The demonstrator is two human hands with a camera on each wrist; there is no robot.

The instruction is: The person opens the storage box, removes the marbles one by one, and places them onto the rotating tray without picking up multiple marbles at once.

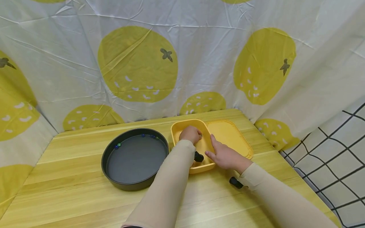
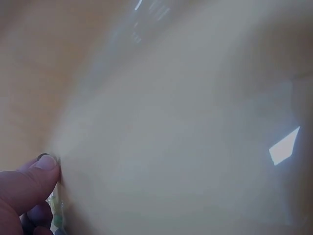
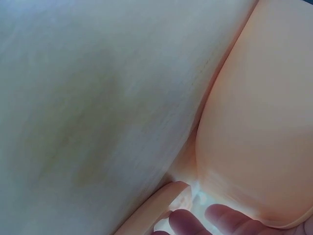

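My left hand reaches down inside a yellow plastic container. A small glass marble shows at its fingertips; in the left wrist view the thumb presses against the fingers, with bits of clear and green glass below, partly hidden. My right hand holds the container's right wall, thumb over the rim and fingers along the outside. To the left stands a round dark grey pan. Blue marbles and a green marble lie along its inner edge.
The yellow lid lies flat on the wooden table, right behind the container. A white curtain with yellow fruit prints hangs along the back. Black wire grid stands at the right side.
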